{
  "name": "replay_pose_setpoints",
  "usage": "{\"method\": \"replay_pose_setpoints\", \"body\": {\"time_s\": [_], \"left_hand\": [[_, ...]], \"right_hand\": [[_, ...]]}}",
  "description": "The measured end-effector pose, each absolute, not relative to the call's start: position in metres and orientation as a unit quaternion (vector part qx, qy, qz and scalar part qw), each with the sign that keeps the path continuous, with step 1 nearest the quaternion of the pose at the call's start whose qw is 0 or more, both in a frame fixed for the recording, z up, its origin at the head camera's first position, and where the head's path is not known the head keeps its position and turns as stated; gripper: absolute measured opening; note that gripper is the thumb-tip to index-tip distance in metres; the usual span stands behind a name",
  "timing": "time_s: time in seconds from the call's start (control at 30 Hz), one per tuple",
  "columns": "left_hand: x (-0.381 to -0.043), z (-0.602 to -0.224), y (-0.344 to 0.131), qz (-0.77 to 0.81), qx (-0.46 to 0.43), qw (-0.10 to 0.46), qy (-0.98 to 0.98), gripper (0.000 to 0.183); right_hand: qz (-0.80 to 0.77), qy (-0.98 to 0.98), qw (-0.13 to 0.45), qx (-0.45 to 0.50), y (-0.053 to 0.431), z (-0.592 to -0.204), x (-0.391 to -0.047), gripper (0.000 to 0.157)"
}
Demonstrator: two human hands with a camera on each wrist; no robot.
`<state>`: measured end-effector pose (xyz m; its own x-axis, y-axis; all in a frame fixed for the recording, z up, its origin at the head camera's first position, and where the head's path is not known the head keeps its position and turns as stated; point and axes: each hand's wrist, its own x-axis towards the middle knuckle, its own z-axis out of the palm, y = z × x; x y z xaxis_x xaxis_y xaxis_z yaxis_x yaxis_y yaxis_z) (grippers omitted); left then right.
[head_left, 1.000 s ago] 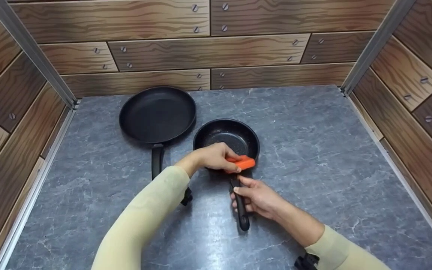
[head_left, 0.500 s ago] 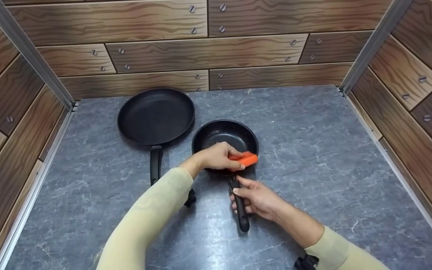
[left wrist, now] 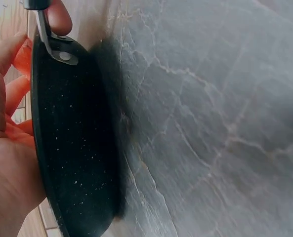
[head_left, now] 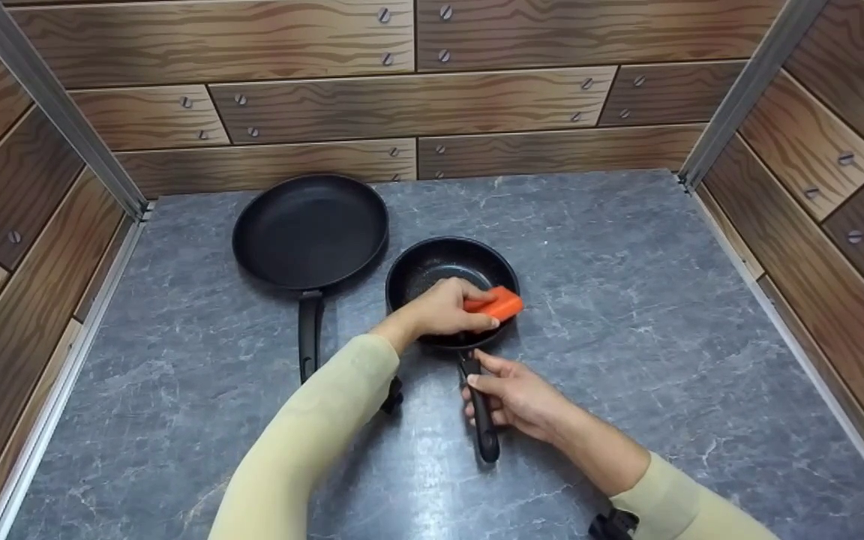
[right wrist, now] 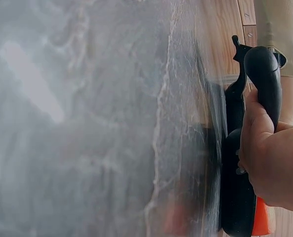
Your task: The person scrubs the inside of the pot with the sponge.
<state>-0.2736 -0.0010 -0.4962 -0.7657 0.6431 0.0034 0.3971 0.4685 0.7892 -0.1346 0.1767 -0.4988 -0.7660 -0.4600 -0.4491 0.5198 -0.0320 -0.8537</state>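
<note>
My left hand (head_left: 453, 306) pinches an orange block, sponge-like in shape (head_left: 501, 304), at the near right rim of a small black frying pan (head_left: 439, 259). The thumb lies on its near side, the fingers on its far side. My right hand (head_left: 518, 394) grips the small pan's black handle (head_left: 486, 431), thumb on top and fingers curled underneath. In the left wrist view the pan's speckled outer wall (left wrist: 77, 143) hides much of the block (left wrist: 22, 59). The right wrist view shows my right hand (right wrist: 272, 153) round the handle (right wrist: 265, 74).
A larger black frying pan (head_left: 312, 232) lies at the back left, its handle (head_left: 310, 334) pointing toward me beside my left sleeve (head_left: 312, 427). The grey marbled tabletop (head_left: 612, 300) is bounded by wood-patterned walls (head_left: 417, 105) at the back and sides.
My left hand has moved the orange block away from me and slightly right along the small pan's near right side. The right hand stays on the handle; the pans have hardly moved.
</note>
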Motion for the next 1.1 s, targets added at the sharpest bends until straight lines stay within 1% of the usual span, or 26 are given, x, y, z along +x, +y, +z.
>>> {"method": "replay_pose_setpoints", "body": {"time_s": [0.33,0.67,0.87,1.1], "left_hand": [[-0.281,-0.498,0.003,0.414,0.299,0.125,0.851,0.058],[-0.286,-0.502,0.006,0.358,0.3,0.088,0.88,0.062],[-0.288,-0.504,0.004,0.317,0.31,0.066,0.894,0.061],[-0.286,-0.507,0.008,0.322,0.299,0.052,0.897,0.061]], "right_hand": [[-0.716,0.61,0.339,0.022,0.178,-0.498,-0.135,0.077],[-0.711,0.613,0.342,0.026,0.179,-0.499,-0.135,0.075],[-0.712,0.613,0.341,0.027,0.179,-0.5,-0.136,0.075],[-0.719,0.604,0.341,0.028,0.179,-0.499,-0.136,0.076]]}}
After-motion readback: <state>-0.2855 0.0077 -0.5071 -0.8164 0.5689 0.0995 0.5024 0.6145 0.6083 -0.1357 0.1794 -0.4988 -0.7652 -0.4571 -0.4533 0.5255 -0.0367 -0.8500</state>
